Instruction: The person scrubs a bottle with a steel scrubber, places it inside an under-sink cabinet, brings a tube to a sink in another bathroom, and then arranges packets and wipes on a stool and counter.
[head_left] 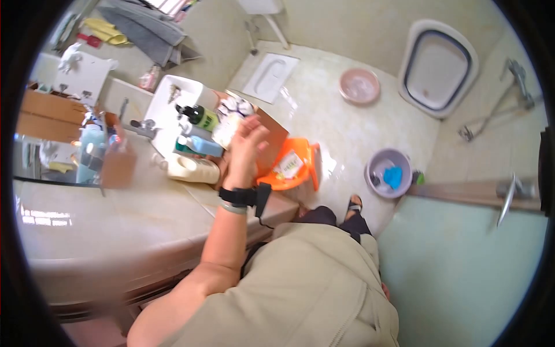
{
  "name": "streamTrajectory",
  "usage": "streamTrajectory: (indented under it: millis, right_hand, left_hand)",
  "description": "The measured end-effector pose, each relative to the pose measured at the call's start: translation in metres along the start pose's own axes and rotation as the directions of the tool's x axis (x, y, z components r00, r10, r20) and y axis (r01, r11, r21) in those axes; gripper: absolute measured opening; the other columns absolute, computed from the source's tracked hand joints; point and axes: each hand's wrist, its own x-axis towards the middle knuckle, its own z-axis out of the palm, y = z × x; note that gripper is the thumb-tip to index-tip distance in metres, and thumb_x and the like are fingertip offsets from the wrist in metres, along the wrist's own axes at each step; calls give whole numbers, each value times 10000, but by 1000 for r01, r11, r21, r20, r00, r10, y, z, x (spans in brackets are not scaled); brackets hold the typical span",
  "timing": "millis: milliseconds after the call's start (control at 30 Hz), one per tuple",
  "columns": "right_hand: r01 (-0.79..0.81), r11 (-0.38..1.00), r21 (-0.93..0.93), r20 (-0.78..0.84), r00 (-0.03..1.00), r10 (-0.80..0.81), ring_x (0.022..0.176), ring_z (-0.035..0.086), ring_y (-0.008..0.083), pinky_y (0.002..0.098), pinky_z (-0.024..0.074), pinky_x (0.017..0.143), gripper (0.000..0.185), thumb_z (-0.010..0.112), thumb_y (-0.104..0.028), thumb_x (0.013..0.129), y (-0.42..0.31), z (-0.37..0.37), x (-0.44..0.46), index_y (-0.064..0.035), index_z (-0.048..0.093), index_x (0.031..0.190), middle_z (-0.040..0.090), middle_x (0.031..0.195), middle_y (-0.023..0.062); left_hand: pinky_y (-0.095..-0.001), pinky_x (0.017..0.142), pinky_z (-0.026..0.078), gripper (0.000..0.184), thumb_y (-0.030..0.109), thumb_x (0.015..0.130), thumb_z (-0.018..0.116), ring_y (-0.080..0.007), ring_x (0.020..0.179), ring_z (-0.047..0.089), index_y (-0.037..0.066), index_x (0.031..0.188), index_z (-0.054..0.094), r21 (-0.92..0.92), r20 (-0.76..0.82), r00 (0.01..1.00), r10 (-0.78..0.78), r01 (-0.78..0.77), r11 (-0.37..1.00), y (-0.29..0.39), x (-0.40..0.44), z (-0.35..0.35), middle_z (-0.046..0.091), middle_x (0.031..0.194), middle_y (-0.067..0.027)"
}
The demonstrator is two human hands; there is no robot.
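Note:
My left hand (248, 144), with a black strap at the wrist, is raised over a cardboard box beside the sink, its fingers apart and slightly curled. A whitish item (226, 132) lies right by its fingertips; whether they touch is unclear. Around it are a dark-capped green bottle (205, 118), a light blue bottle (203, 146), a cream bottle (193, 169) and a white-and-dark bundle (235, 106). Only a sliver of my right hand (385, 291) shows beside the shirt, its fingers hidden.
An orange stool (298, 144) stands beside the box. On the floor are a pink basin (359, 86) and a purple basin (373, 162) holding a blue cloth. A white tub (437, 72) leans on the wall. A glass door (462, 260) is at the right.

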Motion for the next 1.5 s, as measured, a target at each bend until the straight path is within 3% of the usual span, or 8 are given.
streamTrajectory:
  millis: [133,467,600,800,1067,1233,1433,1500]
  right_hand:
    - [53,998,-19,-48,997,-54,1029,580,176,316,458,903,413,478,-344,1018,28,-31,71,12,595,1191,643,1135,102]
    - [-65,993,-94,113,991,76,966,595,148,279,478,783,387,526,-357,993,-221,41,207,-24,588,1179,648,1108,70]
    - [-119,964,-238,92,985,145,929,601,131,259,480,719,366,549,-360,980,-307,82,259,-47,591,1165,651,1094,49]
    - [13,863,-505,188,977,96,845,599,98,248,453,672,292,568,-369,965,-413,175,353,-110,614,1091,653,1019,-6]
    - [444,645,-622,657,745,120,850,595,114,267,460,716,253,577,-278,963,-519,360,476,-49,647,1046,656,945,19]
    - [678,496,-542,839,468,277,824,577,107,262,459,743,220,585,-236,961,-552,443,547,-34,637,1028,647,916,7]
    - [844,309,-439,857,290,425,784,568,103,274,467,752,187,603,-171,945,-572,507,603,3,648,997,653,857,39]
    - [868,263,-422,841,267,471,782,566,102,272,468,748,178,612,-166,941,-565,518,615,0,649,996,652,858,37]
  left_hand:
    - [-297,717,498,392,120,869,654,-118,955,588,85,1248,559,102,-31,990,-140,143,985,-6,15,29,592,1107,-18]
    - [-322,859,483,454,248,888,656,-179,1058,574,32,1272,544,177,151,938,-313,285,942,-25,104,31,597,1218,-70]
    - [-311,891,481,471,259,897,653,-183,1064,582,-17,1262,541,284,83,984,-158,129,950,-67,134,-11,615,1187,-104]
    - [-265,637,469,472,319,883,666,-129,816,606,47,1256,563,237,-109,896,-430,444,864,-144,108,-83,655,1032,-58]
    - [-272,662,458,469,320,857,690,-120,802,555,56,1224,566,-357,-352,442,-825,751,555,-198,52,-83,595,940,1]
    - [-513,795,435,768,387,849,684,-234,1073,512,126,1474,322,-566,-458,105,-883,731,381,-288,37,-31,513,1287,-85]
    - [-385,975,444,690,378,828,712,-302,1125,596,-59,1307,473,-684,-625,-8,-781,488,543,-310,78,26,593,1233,-228]
    - [-314,895,476,769,317,860,677,-279,1083,605,-13,1453,315,-615,-660,-167,-732,680,399,-394,67,32,613,1233,-145]
